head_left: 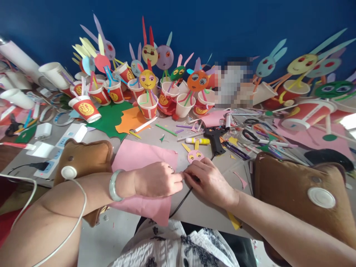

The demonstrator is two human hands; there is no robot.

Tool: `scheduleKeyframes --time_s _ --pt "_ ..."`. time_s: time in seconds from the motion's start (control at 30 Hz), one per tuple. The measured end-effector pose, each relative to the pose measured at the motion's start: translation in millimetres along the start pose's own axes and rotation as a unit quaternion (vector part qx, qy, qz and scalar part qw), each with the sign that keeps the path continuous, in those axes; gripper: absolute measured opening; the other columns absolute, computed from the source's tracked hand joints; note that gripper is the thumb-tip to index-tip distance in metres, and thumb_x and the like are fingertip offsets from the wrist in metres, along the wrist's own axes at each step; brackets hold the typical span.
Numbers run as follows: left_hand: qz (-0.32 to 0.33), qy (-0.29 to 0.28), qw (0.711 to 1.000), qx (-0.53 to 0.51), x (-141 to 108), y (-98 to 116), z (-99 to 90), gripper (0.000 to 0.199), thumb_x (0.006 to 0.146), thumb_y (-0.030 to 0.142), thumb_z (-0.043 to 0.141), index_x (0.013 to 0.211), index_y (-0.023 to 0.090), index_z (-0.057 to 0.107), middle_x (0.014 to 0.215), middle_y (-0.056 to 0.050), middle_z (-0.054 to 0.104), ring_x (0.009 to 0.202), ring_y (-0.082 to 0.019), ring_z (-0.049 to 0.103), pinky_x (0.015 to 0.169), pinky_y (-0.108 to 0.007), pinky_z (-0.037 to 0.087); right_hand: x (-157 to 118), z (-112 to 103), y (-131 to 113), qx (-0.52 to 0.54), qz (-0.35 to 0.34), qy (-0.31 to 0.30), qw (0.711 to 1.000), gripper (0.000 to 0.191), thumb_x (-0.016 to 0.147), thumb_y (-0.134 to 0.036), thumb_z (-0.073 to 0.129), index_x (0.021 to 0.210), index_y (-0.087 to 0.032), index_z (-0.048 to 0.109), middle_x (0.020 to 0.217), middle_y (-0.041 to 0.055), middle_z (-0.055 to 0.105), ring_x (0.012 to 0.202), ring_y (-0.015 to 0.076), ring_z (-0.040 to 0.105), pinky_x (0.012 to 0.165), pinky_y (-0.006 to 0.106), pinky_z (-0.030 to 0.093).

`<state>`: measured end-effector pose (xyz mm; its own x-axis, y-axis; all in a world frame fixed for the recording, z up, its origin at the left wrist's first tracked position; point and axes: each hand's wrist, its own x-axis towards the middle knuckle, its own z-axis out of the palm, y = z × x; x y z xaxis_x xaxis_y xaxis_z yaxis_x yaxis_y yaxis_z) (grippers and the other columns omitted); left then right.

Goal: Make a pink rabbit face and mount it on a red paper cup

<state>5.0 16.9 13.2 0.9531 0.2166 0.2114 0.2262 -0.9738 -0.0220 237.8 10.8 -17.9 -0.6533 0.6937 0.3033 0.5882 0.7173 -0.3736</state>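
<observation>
My left hand (pixel 157 179), with a ring on a finger and a bangle (pixel 114 185) at the wrist, is closed over a pink paper sheet (pixel 144 152). Its fingertips meet those of my right hand (pixel 210 181), which is curled closed. Whatever they pinch is hidden or too small to name. Just beyond my right fingers lies a small pink paper rabbit face (pixel 194 157) with yellow ears and drawn eyes; its lower edge reaches my fingers. A black glue gun (pixel 214 141) rests behind it, beside a yellow tube (pixel 197 141). The gun's black cord passes beneath my right hand.
Paper cups with rabbit-faced figures, such as a yellow one (pixel 147 79), line the blue wall. Brown padded cushions lie left (pixel 86 157) and right (pixel 289 193). A power strip (pixel 62 146) stands at left. Scissors (pixel 249 135), pens and scraps clutter the right side.
</observation>
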Motion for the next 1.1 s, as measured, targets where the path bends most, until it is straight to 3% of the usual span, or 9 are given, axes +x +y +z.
scheduleKeyframes --time_s 0.23,0.47,0.6,0.7,0.83,0.9,1.0,1.1 --pt "-0.025 -0.055 0.998 -0.002 -4 5 0.7 0.021 0.085 0.000 0.052 0.089 0.017 0.063 0.094 -0.006 0.071 0.054 -0.014 0.057 0.038 -0.034 0.027 1 2 2 -0.018 -0.008 0.020 1.000 0.022 0.101 -0.021 0.053 0.082 -0.019 0.065 0.074 0.0048 0.065 0.069 0.0169 0.056 0.074 0.034 0.041" --pt "-0.031 -0.078 0.996 0.006 -6 7 2.5 0.023 0.090 0.003 0.048 0.102 0.015 0.063 0.105 -0.008 0.072 0.057 -0.015 0.059 0.039 -0.033 0.035 2 -3 0 0.017 0.008 0.028 0.999 0.019 0.100 -0.023 0.055 0.087 -0.018 0.067 0.079 0.0056 0.069 0.072 0.0165 0.060 0.074 0.034 0.045" --pt "-0.041 -0.079 0.996 0.031 -8 9 3.8 0.030 0.091 0.003 0.046 0.115 0.012 0.062 0.122 -0.013 0.070 0.060 -0.015 0.064 0.042 -0.033 0.042 0 -12 -1 0.057 0.024 0.059 0.996 0.012 0.099 -0.020 0.056 0.100 -0.017 0.069 0.089 0.0073 0.073 0.079 0.0181 0.065 0.076 0.035 0.050" --pt "-0.037 -0.085 0.994 0.052 -8 10 3.0 0.031 0.090 0.002 0.046 0.116 0.010 0.062 0.128 -0.016 0.068 0.062 -0.016 0.066 0.042 -0.033 0.044 -2 -18 0 0.083 0.033 0.062 0.994 0.020 0.098 -0.014 0.052 0.110 -0.018 0.068 0.098 0.0089 0.074 0.089 0.0199 0.069 0.078 0.034 0.054" --pt "-0.027 -0.096 0.994 0.053 -7 9 1.7 0.030 0.090 0.004 0.047 0.115 0.011 0.062 0.129 -0.016 0.068 0.063 -0.016 0.066 0.042 -0.032 0.046 -5 -20 0 0.141 0.092 0.045 0.985 0.026 0.098 -0.016 0.054 0.122 -0.019 0.064 0.093 0.0059 0.076 0.082 0.0172 0.072 0.074 0.029 0.057" --pt "-0.025 -0.100 0.993 0.053 -7 10 1.7 0.027 0.090 0.005 0.048 0.112 0.012 0.062 0.132 -0.017 0.066 0.062 -0.015 0.066 0.042 -0.032 0.045 -6 -21 0 0.155 0.127 0.042 0.979 0.021 0.097 -0.019 0.058 0.116 -0.020 0.066 0.085 0.0027 0.075 0.074 0.0155 0.071 0.070 0.026 0.056" --pt "-0.027 -0.101 0.993 0.051 -8 10 2.9 0.026 0.090 0.005 0.048 0.109 0.012 0.063 0.134 -0.020 0.065 0.060 -0.015 0.064 0.042 -0.031 0.045 -6 -22 0 0.151 0.142 0.048 0.977 0.006 0.093 -0.019 0.063 0.093 -0.021 0.069 0.078 0.0006 0.074 0.069 0.0145 0.070 0.065 0.025 0.054" --pt "-0.031 -0.097 0.994 0.041 -8 11 4.8 0.027 0.089 0.004 0.048 0.110 0.012 0.063 0.134 -0.020 0.065 0.061 -0.014 0.064 0.043 -0.030 0.045 -4 -24 0 0.160 0.136 0.054 0.976 0.008 0.091 -0.018 0.064 0.085 -0.021 0.070 0.076 0.0006 0.073 0.068 0.0139 0.069 0.063 0.024 0.053"
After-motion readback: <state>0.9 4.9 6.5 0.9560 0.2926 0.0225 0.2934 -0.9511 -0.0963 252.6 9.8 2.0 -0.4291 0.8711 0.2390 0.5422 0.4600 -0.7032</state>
